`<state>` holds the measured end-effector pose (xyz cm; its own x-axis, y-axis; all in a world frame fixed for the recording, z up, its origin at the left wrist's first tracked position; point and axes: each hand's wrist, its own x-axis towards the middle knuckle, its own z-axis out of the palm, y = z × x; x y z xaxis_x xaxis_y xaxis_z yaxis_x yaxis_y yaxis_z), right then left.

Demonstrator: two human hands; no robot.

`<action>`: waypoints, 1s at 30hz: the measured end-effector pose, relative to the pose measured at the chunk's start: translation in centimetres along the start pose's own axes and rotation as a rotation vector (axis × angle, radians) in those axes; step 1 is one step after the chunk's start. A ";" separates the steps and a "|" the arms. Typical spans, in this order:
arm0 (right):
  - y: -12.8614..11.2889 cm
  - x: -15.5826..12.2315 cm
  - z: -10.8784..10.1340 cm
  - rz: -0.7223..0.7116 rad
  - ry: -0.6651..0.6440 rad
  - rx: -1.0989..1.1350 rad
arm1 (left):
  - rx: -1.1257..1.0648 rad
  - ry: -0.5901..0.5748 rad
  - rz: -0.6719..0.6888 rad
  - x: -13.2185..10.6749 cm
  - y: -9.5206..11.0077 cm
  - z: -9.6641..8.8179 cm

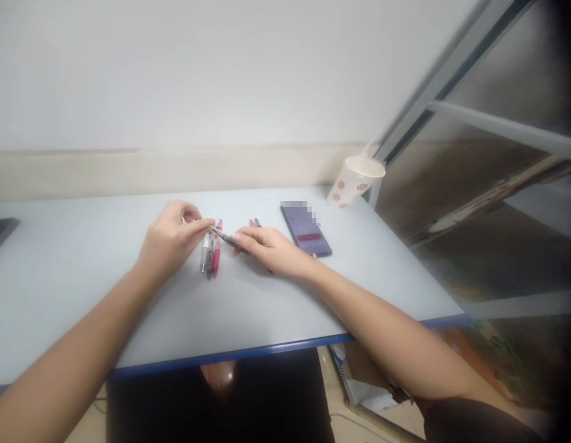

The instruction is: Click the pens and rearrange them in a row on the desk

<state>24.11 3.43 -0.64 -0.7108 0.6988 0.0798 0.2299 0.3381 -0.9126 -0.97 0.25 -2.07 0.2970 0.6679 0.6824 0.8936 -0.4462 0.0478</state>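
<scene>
Between my two hands a slim dark grey pen [224, 237] is held at a slant above the table. My right hand [271, 249] grips its body with thumb and fingers. At the pen's other end, the thumb and forefinger of my left hand [168, 237] pinch close to the tip, where a small yellowish bit shows. Beneath, a white pen [205, 255], a grey pen [210, 264] and a red pen [216, 261] lie side by side. Further pens, one reddish [251, 223] and one dark [258, 223], lie partly hidden behind my right hand.
A phone [304, 227] with its screen lit lies right of my right hand. Behind it, by the wall, stands a white paper cup [357, 181] with red flower prints. The pale table [267, 314] has a blue front edge. A dark device [2, 234] sits at far left.
</scene>
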 end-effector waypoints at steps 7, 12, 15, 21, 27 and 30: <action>1.1 0.5 1.2 0.059 0.057 0.305 | -0.075 0.061 0.105 -0.5 1.7 1.5; 1.0 0.6 1.1 0.127 0.065 0.369 | -0.104 0.072 0.201 -0.2 2.6 1.9; 1.0 0.8 1.1 0.123 0.076 0.368 | -0.102 0.054 0.259 0.0 3.0 1.7; 0.6 0.7 0.8 0.141 0.047 0.314 | -0.107 0.025 0.264 0.1 3.1 1.7; 0.6 0.8 0.9 0.111 -0.005 0.231 | -0.174 -0.029 0.250 -0.2 3.0 1.6; 1.1 1.1 1.2 -0.008 0.104 0.247 | -0.234 -0.020 0.144 -0.3 3.2 1.3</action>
<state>22.77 3.80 -2.02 -0.6365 0.7624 0.1165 0.0461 0.1884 -0.9810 2.27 -0.57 -3.05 0.4240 0.5984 0.6798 0.7404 -0.6613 0.1203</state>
